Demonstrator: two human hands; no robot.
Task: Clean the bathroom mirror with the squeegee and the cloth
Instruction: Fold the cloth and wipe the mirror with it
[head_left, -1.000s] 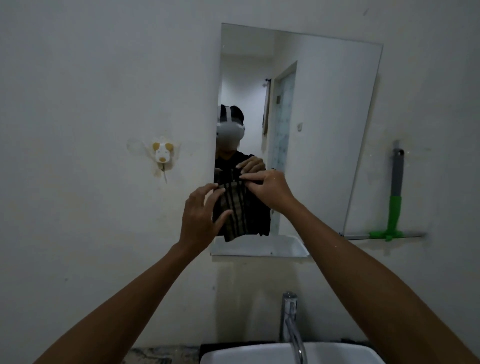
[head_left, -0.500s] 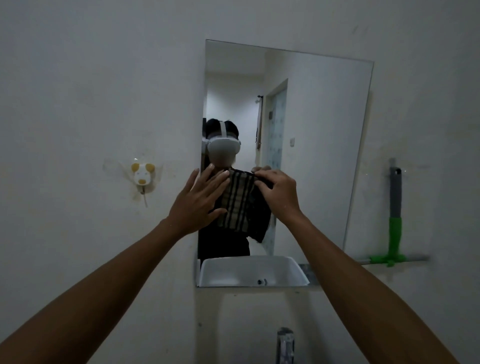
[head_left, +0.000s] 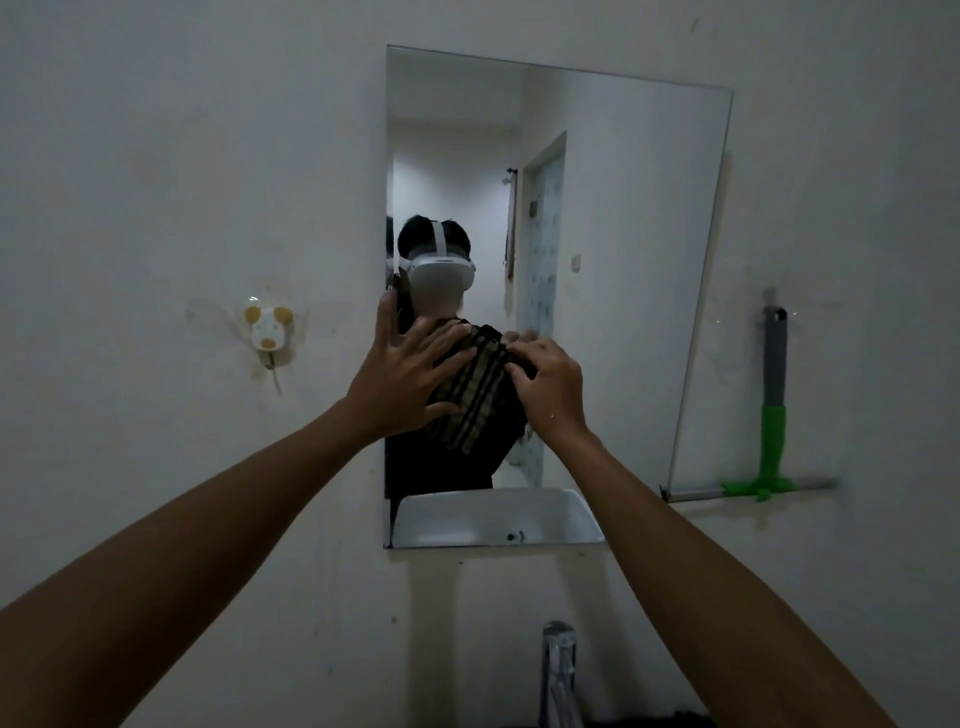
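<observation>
A frameless mirror hangs on the white wall. A dark striped cloth is pressed against its lower left part. My left hand lies flat on the cloth's left side with fingers spread. My right hand pinches the cloth's upper right edge. A squeegee with a grey and green handle hangs on the wall right of the mirror, blade at the bottom, away from both hands.
A small animal-shaped wall hook sits on the wall left of the mirror. A chrome tap rises at the bottom centre below the mirror. The mirror reflects a white basin, a door and a person wearing a headset.
Both hands have carried the cloth a little higher up the mirror. My left hand has spread flatter over the cloth. The view has tilted upward, so the real basin has dropped out of frame.
</observation>
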